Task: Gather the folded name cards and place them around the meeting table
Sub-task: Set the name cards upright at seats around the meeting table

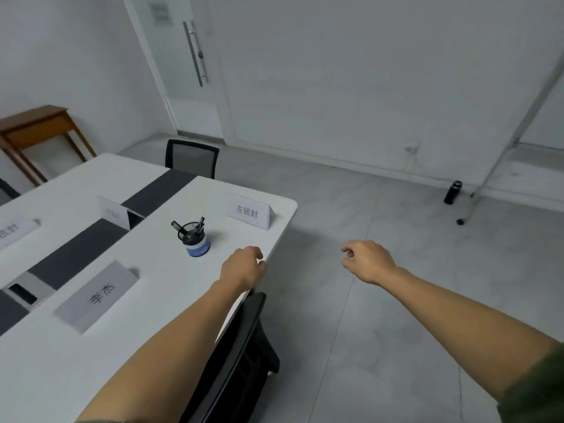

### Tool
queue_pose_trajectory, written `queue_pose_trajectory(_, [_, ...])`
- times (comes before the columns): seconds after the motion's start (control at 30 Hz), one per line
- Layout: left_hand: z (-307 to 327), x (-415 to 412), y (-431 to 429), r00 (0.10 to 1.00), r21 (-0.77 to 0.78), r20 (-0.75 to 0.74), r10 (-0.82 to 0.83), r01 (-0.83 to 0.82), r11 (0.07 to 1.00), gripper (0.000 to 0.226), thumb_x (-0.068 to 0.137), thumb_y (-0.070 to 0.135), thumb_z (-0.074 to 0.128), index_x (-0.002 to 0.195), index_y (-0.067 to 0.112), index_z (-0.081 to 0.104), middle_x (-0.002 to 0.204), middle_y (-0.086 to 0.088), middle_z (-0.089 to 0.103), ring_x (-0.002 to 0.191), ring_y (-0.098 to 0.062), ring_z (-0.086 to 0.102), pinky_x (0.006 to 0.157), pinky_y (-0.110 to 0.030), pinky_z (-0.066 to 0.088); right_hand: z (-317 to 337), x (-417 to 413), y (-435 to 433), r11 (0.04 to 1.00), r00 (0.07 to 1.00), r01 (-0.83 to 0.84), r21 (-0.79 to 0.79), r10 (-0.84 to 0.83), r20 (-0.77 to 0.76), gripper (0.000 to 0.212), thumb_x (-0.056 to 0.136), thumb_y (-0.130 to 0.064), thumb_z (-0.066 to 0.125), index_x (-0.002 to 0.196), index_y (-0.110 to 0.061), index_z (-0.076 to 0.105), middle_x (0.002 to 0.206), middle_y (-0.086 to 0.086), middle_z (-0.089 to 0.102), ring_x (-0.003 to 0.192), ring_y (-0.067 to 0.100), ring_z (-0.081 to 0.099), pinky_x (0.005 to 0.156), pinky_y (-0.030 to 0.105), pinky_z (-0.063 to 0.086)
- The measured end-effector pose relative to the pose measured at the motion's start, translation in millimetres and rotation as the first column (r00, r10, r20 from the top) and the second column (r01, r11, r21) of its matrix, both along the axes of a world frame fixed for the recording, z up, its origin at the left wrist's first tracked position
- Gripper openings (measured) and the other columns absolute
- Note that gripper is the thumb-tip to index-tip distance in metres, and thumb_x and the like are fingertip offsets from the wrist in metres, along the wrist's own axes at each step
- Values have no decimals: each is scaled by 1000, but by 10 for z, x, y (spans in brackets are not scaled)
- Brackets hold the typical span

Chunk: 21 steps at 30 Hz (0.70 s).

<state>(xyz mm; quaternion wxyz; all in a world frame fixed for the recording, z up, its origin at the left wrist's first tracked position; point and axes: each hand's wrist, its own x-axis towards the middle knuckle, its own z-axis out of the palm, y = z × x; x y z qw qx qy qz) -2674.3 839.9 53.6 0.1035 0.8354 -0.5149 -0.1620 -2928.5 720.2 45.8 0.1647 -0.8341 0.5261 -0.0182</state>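
Several folded white name cards stand on the white meeting table (61, 377). One card (248, 211) stands near the table's far right corner. A second card (99, 296) stands close to me on the left. A third card (114, 212) stands at the dark centre strip, and a fourth (12, 230) shows at the left edge. My left hand (242, 267) hovers over the table's right edge, fingers curled, holding nothing. My right hand (366, 261) hangs over the floor beside the table, fingers loosely apart and empty.
A blue pen cup (195, 238) with black pens stands between the cards. A black chair (241, 355) is tucked in below my left arm, another chair (192, 157) at the far end. A wooden side table (36, 126), a black bottle (453, 192) and a whiteboard stand (518, 123) are nearby.
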Motion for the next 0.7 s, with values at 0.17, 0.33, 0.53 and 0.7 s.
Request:
queue_pose_trajectory(0.17, [-71,235,-605,991,26,-49,122,-121,992,35,90,30,48,123,21,58,118,-4,65,112,-25,55,89,-36,48,115,486,-1052,995,995,-99,1,99,-8,39,91,-31,54,128,-22,60,119,0,66,108,24,60,84,32,49])
queue_pose_trajectory(0.33, [-358,828,-1007,968,74,-63,245,-240,968,36,91,32,49,124,20,58,120,-7,63,107,-26,59,87,-35,50,-88,1367,-1695,966,968,-250,65,251,-8,41,90,-38,57,129,-24,59,120,1,66,108,25,61,87,35,51])
queue_pose_trajectory(0.53, [-684,1463,-1485,940,113,-99,327,-316,942,37,92,32,50,125,18,58,119,-6,64,105,-25,62,84,-33,51,-366,2353,-2260,931,940,-319,177,335,-62,47,89,-38,60,130,-16,55,124,6,63,112,27,59,88,31,47])
queue_pose_trajectory(0.7, [-808,1719,-1645,913,144,-123,389,-371,917,37,93,30,50,126,18,58,116,-3,66,106,-22,61,79,-29,46,-472,3012,-2595,901,901,-393,183,417,-121,47,87,-45,61,124,-16,55,121,4,65,108,27,61,88,37,51])
